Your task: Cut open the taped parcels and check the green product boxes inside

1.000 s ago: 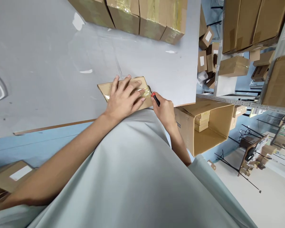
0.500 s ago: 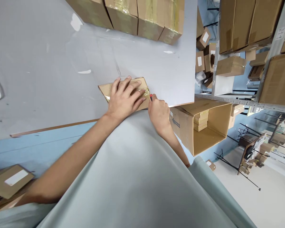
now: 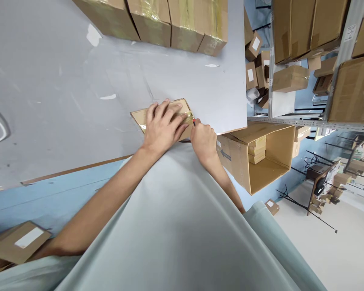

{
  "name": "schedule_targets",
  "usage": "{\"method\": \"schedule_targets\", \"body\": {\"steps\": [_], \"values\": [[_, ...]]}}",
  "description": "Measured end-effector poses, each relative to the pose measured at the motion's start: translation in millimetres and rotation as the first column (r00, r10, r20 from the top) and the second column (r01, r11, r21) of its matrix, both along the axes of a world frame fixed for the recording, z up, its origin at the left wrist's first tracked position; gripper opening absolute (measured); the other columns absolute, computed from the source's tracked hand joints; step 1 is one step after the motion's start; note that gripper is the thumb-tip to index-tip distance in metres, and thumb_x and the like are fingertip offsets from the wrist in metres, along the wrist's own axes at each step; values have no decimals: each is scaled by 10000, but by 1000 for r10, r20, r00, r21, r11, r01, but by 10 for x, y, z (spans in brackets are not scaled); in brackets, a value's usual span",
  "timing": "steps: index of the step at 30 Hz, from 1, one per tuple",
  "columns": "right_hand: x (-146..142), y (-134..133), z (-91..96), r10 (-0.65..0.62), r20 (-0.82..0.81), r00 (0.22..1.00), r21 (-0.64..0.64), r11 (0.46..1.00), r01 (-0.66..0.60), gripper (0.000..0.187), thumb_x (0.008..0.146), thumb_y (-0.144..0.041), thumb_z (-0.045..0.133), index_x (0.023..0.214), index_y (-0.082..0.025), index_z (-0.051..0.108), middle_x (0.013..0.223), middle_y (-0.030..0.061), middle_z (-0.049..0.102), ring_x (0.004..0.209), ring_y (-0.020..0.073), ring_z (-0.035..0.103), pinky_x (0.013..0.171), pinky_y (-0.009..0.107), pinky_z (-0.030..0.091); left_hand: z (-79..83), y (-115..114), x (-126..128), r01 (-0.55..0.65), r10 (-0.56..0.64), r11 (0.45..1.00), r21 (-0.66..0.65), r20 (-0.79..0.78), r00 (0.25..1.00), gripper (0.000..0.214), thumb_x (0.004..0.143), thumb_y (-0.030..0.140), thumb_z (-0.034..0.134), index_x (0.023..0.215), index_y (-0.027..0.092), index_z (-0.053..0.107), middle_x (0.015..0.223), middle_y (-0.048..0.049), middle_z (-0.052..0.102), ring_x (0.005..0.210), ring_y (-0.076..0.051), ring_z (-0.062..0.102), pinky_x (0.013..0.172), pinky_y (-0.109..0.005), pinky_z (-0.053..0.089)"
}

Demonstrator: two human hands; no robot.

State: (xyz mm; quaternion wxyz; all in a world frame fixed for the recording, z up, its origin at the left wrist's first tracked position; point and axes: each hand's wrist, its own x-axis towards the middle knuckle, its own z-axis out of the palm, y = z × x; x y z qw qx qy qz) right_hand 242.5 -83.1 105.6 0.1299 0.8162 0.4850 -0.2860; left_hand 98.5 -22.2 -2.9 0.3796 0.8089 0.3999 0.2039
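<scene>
A small, flat cardboard box [image 3: 139, 115] with shiny clear tape lies near the front edge of the grey table [image 3: 79, 101]. My left hand [image 3: 162, 123] rests flat on top of it, fingers spread, covering much of the box. At the box's right end, my right hand [image 3: 204, 139] is closed around a small tool with a red and black handle [image 3: 194, 121]. The tool's tip meets the taped edge of the box. Most of its handle is hidden in my fist, and its exact kind cannot be made out.
Several taped cartons [image 3: 185, 34] stand in a row at the table's far side. Right of the table, a large open carton [image 3: 233, 155] holds several small boxes [image 3: 257, 149]. Beyond it are shelves [image 3: 291, 120] with cartons. A labelled carton [image 3: 12, 246] sits low at left.
The view has shifted slightly. Both hands stay at the box, the left one still flat on it. The tool remains at the right end, with less of its tip and handle showing.
</scene>
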Motion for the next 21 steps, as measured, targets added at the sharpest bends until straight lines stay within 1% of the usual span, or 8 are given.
{"method": "schedule_targets", "body": {"steps": [2,4,8,11,13,15,18,21], "values": [[-6,-37,-25,2,6,1000,-5,1000,-2,382,1254,-224,376,1481,-181,679,1296,222,867,1200,306,863,984,365,667,15,-9,10,-10,10,1000,-15,-20,1000,367,1146,599,597,1369,358,762,1667,-37,706,1743,-412,407,1450,-771,165],[-12,-115,-21,-17,15,1000,-54,998,17,383,1252,-223,383,1493,-188,678,1276,208,877,1190,303,867,976,357,665,35,-17,15,-10,9,1000,-25,-44,999,354,1147,581,595,1342,348,776,1691,-45,690,1749,-417,403,1454,-762,162],[-16,-259,79,-36,27,999,-116,993,39,388,1263,-249,390,1524,-207,673,1298,184,878,1210,312,864,966,362,652,57,-19,6,5,-6,1000,-26,-48,999,336,1140,566,606,1323,349,784,1728,-36,664,1757,-410,396,1462,-747,147],[-12,-268,217,-9,27,1000,-97,995,12,381,1269,-269,401,1513,-208,688,1292,185,879,1188,314,863,952,355,633,37,-6,-12,9,-9,1000,-13,-54,998,355,1146,574,597,1326,335,787,1740,-50,657,1758,-410,397,1461,-751,144],[-10,-234,301,8,23,1000,-53,999,-7,395,1279,-298,390,1545,-220,672,1251,171,887,1149,319,865,942,356,621,13,2,-26,16,-15,1000,10,-70,997,376,1157,590,582,1331,326,786,1745,-60,653,1754,-405,407,1460,-748,156],[-8,-179,336,20,11,1000,8,1000,-20,413,1289,-329,371,1586,-238,643,1218,151,892,1123,322,864,944,359,609,-13,8,-39,27,-23,999,42,-85,996,387,1166,599,574,1341,325,783,1748,-67,652,1752,-399,417,1459,-741,171],[3,-66,272,28,-10,1000,62,998,-27,416,1291,-345,360,1589,-246,632,1233,140,891,1137,323,854,972,367,602,-48,13,-53,39,-31,996,82,-92,995,398,1176,596,565,1359,317,781,1739,-85,660,1746,-408,431,1452,-744,191],[12,37,143,19,-18,1000,45,999,-18,409,1288,-327,361,1562,-227,646,1265,147,885,1173,322,843,1008,384,612,-81,17,-60,39,-34,995,89,-54,998,401,1166,598,579,1394,326,768,1725,-94,666,1740,-426,440,1441,-759,214]]}}
